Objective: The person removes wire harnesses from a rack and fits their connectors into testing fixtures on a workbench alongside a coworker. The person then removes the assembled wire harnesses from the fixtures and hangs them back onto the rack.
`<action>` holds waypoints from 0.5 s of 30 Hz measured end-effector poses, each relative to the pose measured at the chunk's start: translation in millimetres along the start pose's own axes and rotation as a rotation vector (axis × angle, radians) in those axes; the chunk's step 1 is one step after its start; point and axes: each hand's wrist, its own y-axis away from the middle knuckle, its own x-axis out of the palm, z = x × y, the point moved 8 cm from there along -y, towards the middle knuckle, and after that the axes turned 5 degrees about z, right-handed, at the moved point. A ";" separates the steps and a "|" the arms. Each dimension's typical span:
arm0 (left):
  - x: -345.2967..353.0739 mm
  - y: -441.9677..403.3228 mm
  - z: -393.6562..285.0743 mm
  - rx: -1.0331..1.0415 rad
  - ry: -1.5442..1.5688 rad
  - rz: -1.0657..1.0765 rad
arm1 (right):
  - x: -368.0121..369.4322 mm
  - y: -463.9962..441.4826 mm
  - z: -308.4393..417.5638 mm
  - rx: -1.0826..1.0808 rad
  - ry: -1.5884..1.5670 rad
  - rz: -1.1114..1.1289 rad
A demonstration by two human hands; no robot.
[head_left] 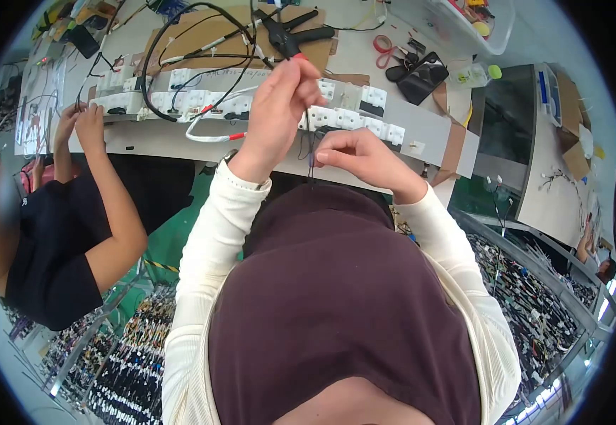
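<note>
My left hand [280, 106] is raised over the row of white connector blocks [347, 118], its fingers pinched together beside a red and black cable end. Thin dark wires [311, 142] hang down from it toward my lap. Lower and to the right, my right hand [354, 154] has thumb and forefinger closed at these wires, near the table's front edge. A black cable loop [146, 74] lies left of my left hand, and a white cable with red bands [205, 138] passes below it. A black clamp [280, 37] sits just beyond my left fingertips.
At the left a co-worker [46, 234] handles a cable. Red tape [382, 44], a black pouch [421, 78], a bottle [474, 74] and a clear bin [492, 39] stand at the back right. Racks of cables [534, 312] flank me below.
</note>
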 end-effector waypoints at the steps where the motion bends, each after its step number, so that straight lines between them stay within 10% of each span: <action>1: 2.9 1.8 0.0 -0.026 -0.051 -0.057 | -3.6 -0.7 4.6 -0.006 0.000 -0.001; 9: -21.3 21.8 15.3 -0.032 0.127 -0.103 | -19.9 -3.8 -4.9 0.123 -0.127 -0.039; 13: 5.5 71.7 47.6 -0.467 -0.718 0.365 | -27.0 8.4 -3.3 0.226 -0.188 0.003; 15: 1.3 101.7 63.4 -0.572 -0.666 0.497 | -42.3 18.7 2.5 0.259 -0.135 -0.042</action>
